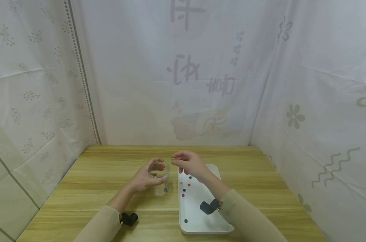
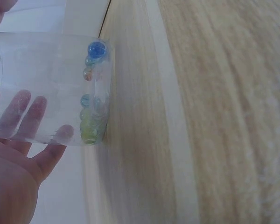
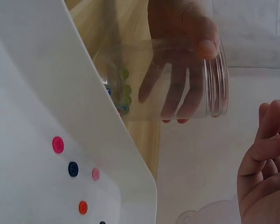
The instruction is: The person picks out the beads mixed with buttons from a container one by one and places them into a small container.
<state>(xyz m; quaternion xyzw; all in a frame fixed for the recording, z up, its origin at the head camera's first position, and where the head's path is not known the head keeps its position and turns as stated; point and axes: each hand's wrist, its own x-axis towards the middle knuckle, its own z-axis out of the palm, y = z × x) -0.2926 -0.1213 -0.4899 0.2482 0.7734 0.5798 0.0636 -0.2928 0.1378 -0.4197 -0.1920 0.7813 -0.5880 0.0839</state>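
Note:
My left hand (image 1: 144, 178) grips a clear plastic jar (image 1: 158, 187) around its upper side, thumb on one side and fingers on the other. The jar stands upright, its base close on the wooden table in the left wrist view. Several glass marbles, among them a blue marble (image 2: 97, 49) and a yellow-green one (image 2: 88, 130), lie at its bottom. Just right of the jar's open mouth, my right hand (image 1: 191, 165) pinches a small glassy marble (image 1: 173, 158) between thumb and fingertips. The fingers hide it in the right wrist view.
Under my right forearm lies a white tray (image 1: 198, 215) with a raised rim. Several buttons are scattered in it: a magenta button (image 3: 58, 144), a dark blue button (image 3: 73, 169), an orange-red button (image 3: 83, 207) and others. Printed curtains (image 1: 134, 84) enclose the wooden table (image 1: 110, 168).

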